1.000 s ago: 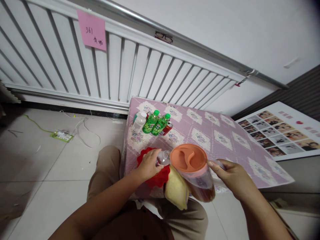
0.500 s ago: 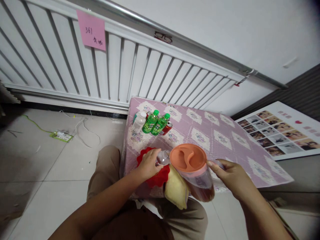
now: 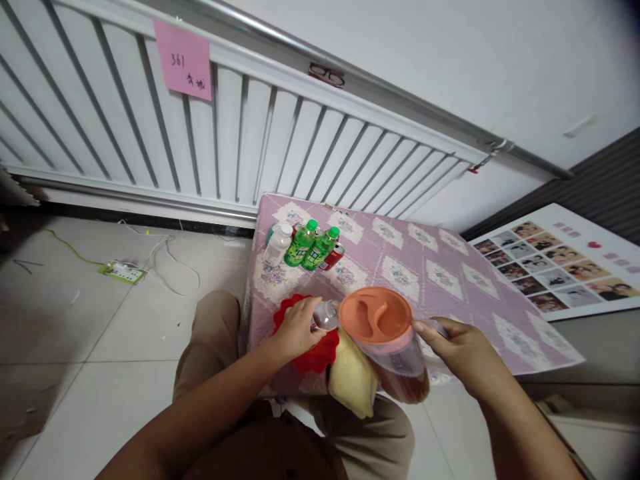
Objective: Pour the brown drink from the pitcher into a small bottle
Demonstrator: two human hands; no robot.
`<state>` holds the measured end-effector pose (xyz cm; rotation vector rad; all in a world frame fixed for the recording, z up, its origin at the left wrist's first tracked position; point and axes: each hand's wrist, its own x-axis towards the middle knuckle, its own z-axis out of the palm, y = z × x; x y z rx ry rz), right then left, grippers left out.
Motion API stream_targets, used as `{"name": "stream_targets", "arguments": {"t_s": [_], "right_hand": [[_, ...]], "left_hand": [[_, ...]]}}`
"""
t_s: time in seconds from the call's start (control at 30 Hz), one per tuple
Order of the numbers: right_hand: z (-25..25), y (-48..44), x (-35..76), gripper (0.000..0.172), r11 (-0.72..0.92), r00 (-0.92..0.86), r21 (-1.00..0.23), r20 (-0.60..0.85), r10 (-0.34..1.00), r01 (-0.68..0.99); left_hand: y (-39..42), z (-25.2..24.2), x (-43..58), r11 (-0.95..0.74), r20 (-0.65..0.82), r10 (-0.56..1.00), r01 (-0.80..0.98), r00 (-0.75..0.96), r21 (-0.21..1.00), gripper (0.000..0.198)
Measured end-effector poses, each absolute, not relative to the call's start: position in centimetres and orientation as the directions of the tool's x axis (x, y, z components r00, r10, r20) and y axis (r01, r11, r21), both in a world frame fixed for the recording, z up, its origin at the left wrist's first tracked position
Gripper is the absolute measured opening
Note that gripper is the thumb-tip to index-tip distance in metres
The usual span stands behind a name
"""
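Observation:
My left hand (image 3: 299,328) is closed around a clear plastic bottle (image 3: 327,315), whose neck points right toward the pitcher. By its handle my right hand (image 3: 457,350) grips a clear pitcher (image 3: 404,377) with an orange lid (image 3: 375,313). The pitcher is tilted, its lid leaning left against or very near the bottle's mouth; brown liquid lies low inside. Whether any liquid runs between them I cannot tell. Below the bottle is a red scalloped mat (image 3: 315,357). A folded yellow cloth (image 3: 351,380) lies beside the mat, under the pitcher's left side.
Green-capped bottles (image 3: 320,250), a white-capped bottle (image 3: 278,247) and a red can (image 3: 334,257) stand together on the floral-covered table (image 3: 400,273). Behind runs a white radiator (image 3: 230,133). A photo board (image 3: 560,260) leans at right; a power strip (image 3: 123,272) lies on the floor.

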<state>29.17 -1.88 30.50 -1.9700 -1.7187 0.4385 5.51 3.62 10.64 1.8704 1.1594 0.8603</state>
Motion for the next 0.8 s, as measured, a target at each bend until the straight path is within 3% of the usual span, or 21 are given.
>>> {"name": "stream_targets", "arguments": {"t_s": [0.33,0.8], "right_hand": [[30.48,-1.87,29.32,0.057,-0.097,0.136,-0.543,0.033,0.99,0.834],[30.66,-1.82,28.94,0.058,-0.052,0.117,-0.543,0.086,0.989,0.838]], "left_hand": [[3.61,10.64,5.53,-0.287,0.134,0.923,0.412,0.361,0.865,0.071],[3.64,10.6,5.55,-0.302,0.147,0.92,0.42,0.362,0.856,0.071]]}}
